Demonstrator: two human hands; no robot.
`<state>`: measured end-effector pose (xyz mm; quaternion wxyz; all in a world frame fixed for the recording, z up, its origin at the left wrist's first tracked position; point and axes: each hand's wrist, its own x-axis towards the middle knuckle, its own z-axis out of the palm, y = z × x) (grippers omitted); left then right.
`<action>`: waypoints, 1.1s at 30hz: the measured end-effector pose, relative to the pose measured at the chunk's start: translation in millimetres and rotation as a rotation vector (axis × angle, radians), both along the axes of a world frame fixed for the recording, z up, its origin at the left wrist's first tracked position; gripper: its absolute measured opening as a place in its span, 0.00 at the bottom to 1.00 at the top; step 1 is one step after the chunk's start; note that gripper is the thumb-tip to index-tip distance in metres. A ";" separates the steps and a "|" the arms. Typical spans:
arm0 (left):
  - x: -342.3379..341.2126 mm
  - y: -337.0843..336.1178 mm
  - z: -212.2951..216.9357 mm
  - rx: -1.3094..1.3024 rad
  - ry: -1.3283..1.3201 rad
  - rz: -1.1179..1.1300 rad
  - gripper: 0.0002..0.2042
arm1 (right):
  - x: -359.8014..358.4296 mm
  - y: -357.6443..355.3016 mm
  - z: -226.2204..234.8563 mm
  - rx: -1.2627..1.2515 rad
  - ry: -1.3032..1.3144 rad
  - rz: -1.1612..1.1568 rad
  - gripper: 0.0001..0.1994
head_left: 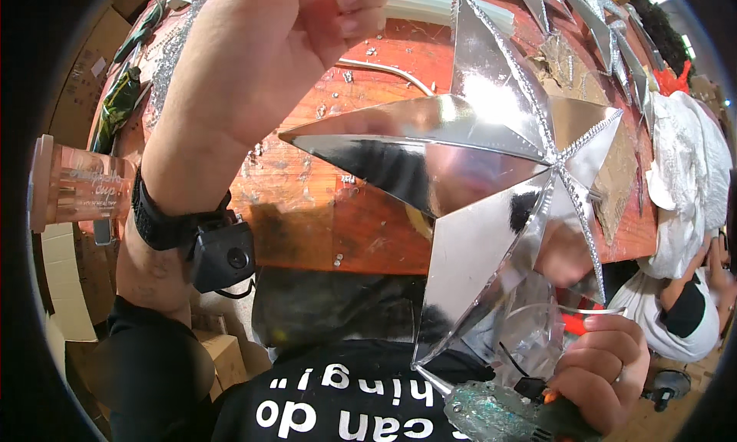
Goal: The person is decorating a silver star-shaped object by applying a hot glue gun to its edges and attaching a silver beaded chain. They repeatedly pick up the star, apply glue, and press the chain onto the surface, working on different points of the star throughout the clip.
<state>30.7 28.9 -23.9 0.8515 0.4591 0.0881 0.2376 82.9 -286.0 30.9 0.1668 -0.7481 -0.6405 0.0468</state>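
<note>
A large mirror-silver star [491, 242] with glittery beaded seams lies across the front edge of the table, its lower point hanging out over my lap. At the lower right, my right hand [603, 373] is wrapped round a glue gun [491, 413] crusted with glittery glue. The gun's nozzle is at the star's lower tip; I cannot tell if they touch. A curved translucent glue stick [564, 307] passes beside that hand. Raised over the far side of the table, my left hand [326, 20] has its fingers curled; the top edge cuts it off, hiding what they hold, if anything.
Silver scraps dot the red table [307, 250]. Translucent glue sticks [422, 4] lie at its far side, more silver star pieces [591, 28] at the far right. A pink cup [88, 183] stands left. White cloth [687, 166] and another person [691, 311] are at the right.
</note>
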 end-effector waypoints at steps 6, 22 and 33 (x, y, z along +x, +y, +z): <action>-0.4 -5.4 6.3 0.035 -0.027 -0.049 0.03 | 11.7 -6.1 14.1 -0.092 0.053 0.182 0.18; 8.5 14.6 -17.8 -0.018 -0.060 -0.102 0.02 | 161.5 -80.1 -75.4 0.166 -0.042 -0.666 0.28; 5.6 6.8 -15.0 0.160 -0.048 -0.099 0.04 | 41.7 8.9 -21.4 0.062 -0.207 -0.243 0.39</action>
